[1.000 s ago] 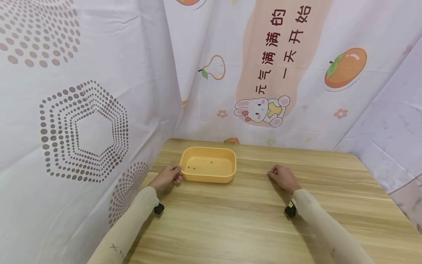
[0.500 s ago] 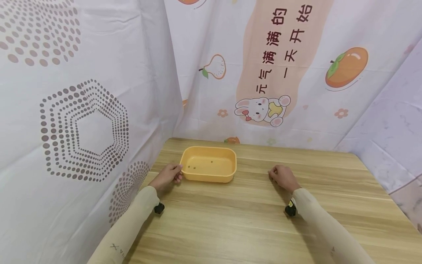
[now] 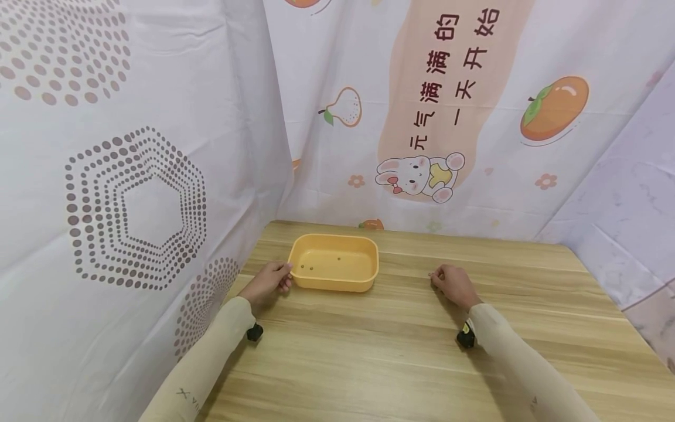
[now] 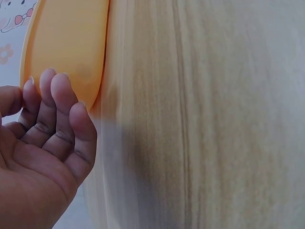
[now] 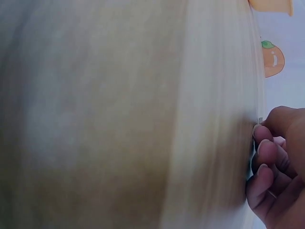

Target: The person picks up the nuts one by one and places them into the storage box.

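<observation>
At the back left of the table stands a shallow yellow plastic tray (image 3: 333, 285). Three small dark round pieces (image 3: 311, 268) lie on its floor, too small to name. My left hand (image 3: 268, 281) pinches the tray's left rim between thumb and forefinger; in the left wrist view its other fingers curl loosely beside the tray (image 4: 66, 43). To the right of the tray, my right hand (image 3: 454, 285) is low at the tabletop. Its thumb and forefinger pinch a tiny greyish metal-looking piece (image 5: 260, 120), mostly hidden by the fingertips.
The wood-grain table (image 3: 358, 351) meets a printed white cloth (image 3: 327, 176) at the back. Another patterned cloth (image 3: 232, 146) hangs close along the left side, next to my left arm. A marbled pale wall covering (image 3: 622, 193) stands at the right.
My right hand has shifted very slightly to the right, and the tiny piece at its fingertips shows a little more. The left hand and the tray have stayed in place.
</observation>
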Demonstrator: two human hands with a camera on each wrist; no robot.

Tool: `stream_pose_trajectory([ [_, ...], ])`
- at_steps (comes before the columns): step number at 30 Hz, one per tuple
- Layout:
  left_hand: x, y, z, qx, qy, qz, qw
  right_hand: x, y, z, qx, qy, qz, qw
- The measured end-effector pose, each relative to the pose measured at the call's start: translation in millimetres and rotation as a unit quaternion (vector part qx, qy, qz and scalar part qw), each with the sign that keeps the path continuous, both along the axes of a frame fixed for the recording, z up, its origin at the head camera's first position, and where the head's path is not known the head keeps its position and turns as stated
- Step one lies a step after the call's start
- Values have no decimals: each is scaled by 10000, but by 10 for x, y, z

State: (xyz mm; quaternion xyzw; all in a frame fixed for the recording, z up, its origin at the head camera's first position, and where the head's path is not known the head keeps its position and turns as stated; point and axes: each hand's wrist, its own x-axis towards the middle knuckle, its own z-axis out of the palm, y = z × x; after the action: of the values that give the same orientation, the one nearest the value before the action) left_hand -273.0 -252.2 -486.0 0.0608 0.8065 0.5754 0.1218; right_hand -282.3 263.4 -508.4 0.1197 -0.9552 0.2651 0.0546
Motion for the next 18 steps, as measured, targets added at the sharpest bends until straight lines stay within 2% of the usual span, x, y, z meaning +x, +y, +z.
stream_pose_trajectory([
  [18, -4, -2, 15, -98, 40, -34, 9999, 33, -13, 18, -192, 90, -34, 9998],
])
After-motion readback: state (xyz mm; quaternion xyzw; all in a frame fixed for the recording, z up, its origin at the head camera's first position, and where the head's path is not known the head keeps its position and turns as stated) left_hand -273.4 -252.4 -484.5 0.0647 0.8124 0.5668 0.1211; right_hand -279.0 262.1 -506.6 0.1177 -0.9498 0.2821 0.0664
